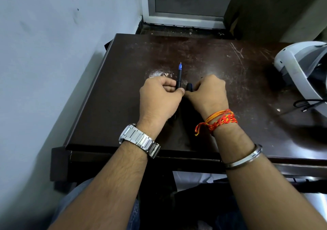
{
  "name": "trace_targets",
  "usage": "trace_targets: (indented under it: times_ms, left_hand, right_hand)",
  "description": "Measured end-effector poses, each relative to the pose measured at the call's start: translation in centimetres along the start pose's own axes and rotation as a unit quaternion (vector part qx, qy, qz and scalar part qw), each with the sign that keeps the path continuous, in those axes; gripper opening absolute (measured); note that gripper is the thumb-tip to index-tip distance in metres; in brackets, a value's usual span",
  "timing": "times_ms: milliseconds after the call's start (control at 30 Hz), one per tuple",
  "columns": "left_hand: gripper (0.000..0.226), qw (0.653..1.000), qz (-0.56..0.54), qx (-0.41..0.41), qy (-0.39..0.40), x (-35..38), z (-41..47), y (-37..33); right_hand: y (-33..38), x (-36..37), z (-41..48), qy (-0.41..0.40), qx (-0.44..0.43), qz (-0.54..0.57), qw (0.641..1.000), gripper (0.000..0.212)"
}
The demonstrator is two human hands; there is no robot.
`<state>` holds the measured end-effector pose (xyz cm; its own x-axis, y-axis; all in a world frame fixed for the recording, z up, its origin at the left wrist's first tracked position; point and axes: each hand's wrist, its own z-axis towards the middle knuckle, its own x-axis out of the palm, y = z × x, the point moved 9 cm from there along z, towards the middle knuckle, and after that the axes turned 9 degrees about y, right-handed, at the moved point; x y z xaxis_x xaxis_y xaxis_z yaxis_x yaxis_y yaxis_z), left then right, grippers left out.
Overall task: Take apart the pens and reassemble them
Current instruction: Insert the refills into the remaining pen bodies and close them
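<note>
1. While your left hand [160, 95] pinches the black pen [179, 78] at centre frame, tip pointing up-frame, a slack grip could let it roll off the table [123, 105].
2. Your right hand [208, 91], just right, closes on a dark pen part [189, 86]; forced crooked, it may jam.
3. No containers show.

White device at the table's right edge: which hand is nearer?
Right. The right hand sits mid-table with bare tabletop between it and the white device; the left hand, holding the pen, is farther away.
</note>
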<state>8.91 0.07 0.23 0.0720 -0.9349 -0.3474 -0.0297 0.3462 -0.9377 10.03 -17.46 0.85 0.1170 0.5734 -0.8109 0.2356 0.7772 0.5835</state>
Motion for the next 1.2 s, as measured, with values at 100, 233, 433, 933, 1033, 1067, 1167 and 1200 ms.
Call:
trace_targets:
  times_ms: [100, 233, 433, 933, 1033, 1067, 1167, 1200]
  left_hand:
    - [0.018, 1.0, 0.005, 0.006, 0.013, 0.3, 0.1, 0.0]
    - [0.02, 0.999, -0.005, -0.005, 0.039, 0.8, 0.2, 0.2]
    - [0.02, 0.997, 0.001, -0.005, 0.083, 2.0, 0.1, 0.4]
    - [0.016, 0.997, 0.004, 0.021, 0.08, 1.9, -0.2, -0.4]
    - [0.015, 0.998, 0.012, 0.028, 0.059, 1.4, -0.1, -0.4]
    - [0.011, 0.998, 0.01, 0.026, 0.057, 1.3, 0.0, -0.4]
    - [0.013, 0.998, 0.011, 0.03, 0.05, 1.2, -0.1, -0.4]
    - [0.013, 0.998, 0.007, 0.034, 0.047, 1.2, -0.2, -0.5]
  right_hand:
    - [-0.3, -0.3, 0.1, -0.006, 0.008, 0.03, 1.0, 0.027]
    - [-0.2, -1.9, 0.3, -0.044, -0.006, 0.15, 0.988, 0.017]
    - [-0.6, -2.2, 0.2, -0.059, -0.004, 0.45, 0.891, 0.012]
    - [0.1, -0.8, 0.7, 0.002, -0.033, 0.416, 0.909, 0.018]
    - [0.4, 0.0, 0.7, 0.037, -0.042, 0.402, 0.914, 0.015]
    - [0.5, 0.1, 0.7, 0.041, -0.048, 0.395, 0.916, 0.011]
    - [1.0, -0.1, 0.8, 0.026, -0.069, 0.339, 0.938, 0.031]
    - [1.2, 0.0, 0.8, 0.029, -0.079, 0.321, 0.943, 0.037]
